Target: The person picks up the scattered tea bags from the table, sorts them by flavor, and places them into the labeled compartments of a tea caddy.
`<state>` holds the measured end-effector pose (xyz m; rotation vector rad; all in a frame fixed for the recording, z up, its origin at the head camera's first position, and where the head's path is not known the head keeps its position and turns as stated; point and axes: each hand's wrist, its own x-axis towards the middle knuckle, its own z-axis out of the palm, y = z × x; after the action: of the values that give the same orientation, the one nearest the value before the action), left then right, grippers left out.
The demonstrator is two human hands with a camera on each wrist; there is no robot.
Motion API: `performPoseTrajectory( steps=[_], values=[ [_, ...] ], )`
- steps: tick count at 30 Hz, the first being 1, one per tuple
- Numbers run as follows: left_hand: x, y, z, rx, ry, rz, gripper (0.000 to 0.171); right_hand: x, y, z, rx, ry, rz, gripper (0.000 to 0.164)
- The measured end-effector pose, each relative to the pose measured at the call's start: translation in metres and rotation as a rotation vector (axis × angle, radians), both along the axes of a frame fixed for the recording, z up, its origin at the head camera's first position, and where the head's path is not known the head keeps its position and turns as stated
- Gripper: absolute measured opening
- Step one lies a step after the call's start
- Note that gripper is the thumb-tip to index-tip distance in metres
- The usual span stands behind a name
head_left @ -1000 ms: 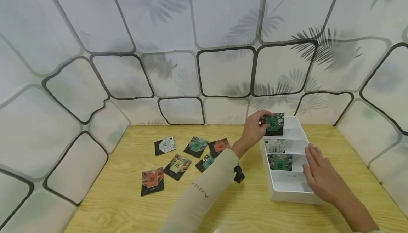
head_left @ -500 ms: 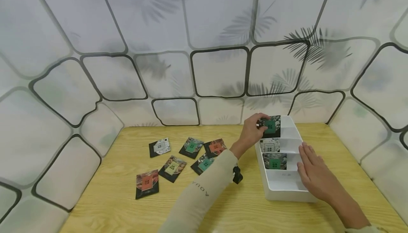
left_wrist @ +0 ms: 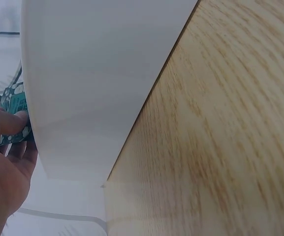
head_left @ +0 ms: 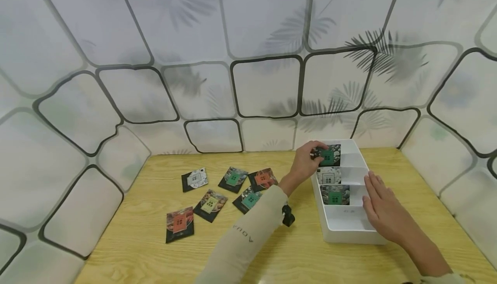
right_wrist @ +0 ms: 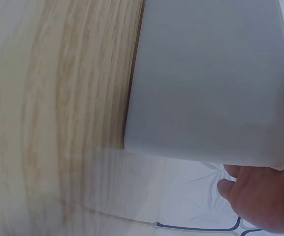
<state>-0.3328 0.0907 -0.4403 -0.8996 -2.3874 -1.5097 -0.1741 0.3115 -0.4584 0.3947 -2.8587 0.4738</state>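
Pale yellow wood-grain table, stretching away to the backdrop at the far side; whitish, that one, wrapping round left and right; black and grey rounded outlines running all over it; and there, far right, 1 palm frond print, darker than the grey leaves far left!

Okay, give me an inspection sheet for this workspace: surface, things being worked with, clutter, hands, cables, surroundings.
Surface: table with light wood grain.
Job's things: white box with dividers; held packet, green-labelled, at its rearmost compartment; white-labelled packet and green-labelled packet in the next two compartments forward; six loose packets lying left of the box.
Clutter: nothing seen besides those packets.
Hands: left hand pinches the held packet; right hand rests against the box's right side.
Cables: nothing seen.
Surroundings: pale backdrop printed with dark outlines and leaves.
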Motion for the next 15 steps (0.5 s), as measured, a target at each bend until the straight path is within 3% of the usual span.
performPoseTrajectory(
  steps=[5, 9, 15],
  values=[
    [0.0004, -0.0009, 0.0005, 0.038, -0.018, -0.030, 0.029, -0.0007, 0.0000, 0.0004, -0.003, 0.001, 0.000, 0.059],
    [-0.0012, -0.0020, 0.0001, 0.064, 0.009, -0.056, 0.030, -0.0006, 0.0000, 0.0011, -0.004, 0.005, 0.003, 0.059],
    [-0.0024, -0.0056, -0.0016, 0.029, 0.064, -0.030, 0.028, -0.0011, 0.0004, -0.0001, 0.000, -0.002, 0.001, 0.059]
  ],
)
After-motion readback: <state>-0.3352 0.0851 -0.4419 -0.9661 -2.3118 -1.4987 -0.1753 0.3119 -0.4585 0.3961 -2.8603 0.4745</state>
